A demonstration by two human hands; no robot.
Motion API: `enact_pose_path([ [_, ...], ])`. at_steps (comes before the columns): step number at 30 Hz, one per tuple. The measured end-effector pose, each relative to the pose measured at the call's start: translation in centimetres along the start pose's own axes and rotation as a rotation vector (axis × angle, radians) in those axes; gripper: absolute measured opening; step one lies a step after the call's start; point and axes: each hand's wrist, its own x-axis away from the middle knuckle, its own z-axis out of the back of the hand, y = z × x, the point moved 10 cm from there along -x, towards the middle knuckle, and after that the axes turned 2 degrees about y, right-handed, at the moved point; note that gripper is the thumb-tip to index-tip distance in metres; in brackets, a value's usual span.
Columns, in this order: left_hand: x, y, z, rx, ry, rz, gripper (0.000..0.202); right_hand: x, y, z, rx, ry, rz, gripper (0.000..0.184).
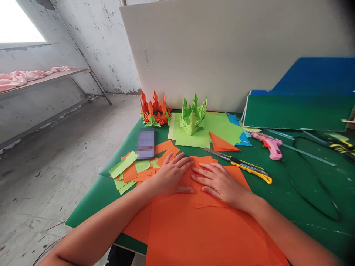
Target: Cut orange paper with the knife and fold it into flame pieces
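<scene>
Both hands lie flat on orange paper at the middle of the table. My left hand (175, 175) has its fingers stretched out towards the right, palm down. Facing it, my right hand (212, 181) rests with fingers spread on a smaller orange piece. Large orange sheets (205, 232) spread beneath the hands and down to the front edge. Just past the right hand lies a yellow utility knife (246, 168) with its blade out. Small green and orange paper pieces (130, 170) are scattered left of the left hand. What lies directly under the palms is hidden.
Beyond the hands stand a folded orange paper crown (155, 111) and a green one (193, 116), the latter on green sheets (222, 127). A phone (146, 144) lies at left. To the right are a pink glue gun (270, 145) and its looping black cord (307, 210).
</scene>
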Motion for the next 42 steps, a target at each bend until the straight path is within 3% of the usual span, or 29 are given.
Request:
enact_pose_path([
  [21,-0.05,-0.41,0.17,0.018,0.023,0.038,0.098,-0.01,-0.10,-0.12,-0.043,-0.063,-0.048,0.045],
  [37,-0.09,-0.18,0.37,0.035,0.038,0.031,0.099,-0.04,-0.19,0.15,-0.041,-0.026,-0.036,0.046],
  [42,-0.25,-0.06,0.66,0.009,0.098,0.035,0.074,-0.11,-0.24,0.08,-0.037,-0.039,-0.041,0.046],
])
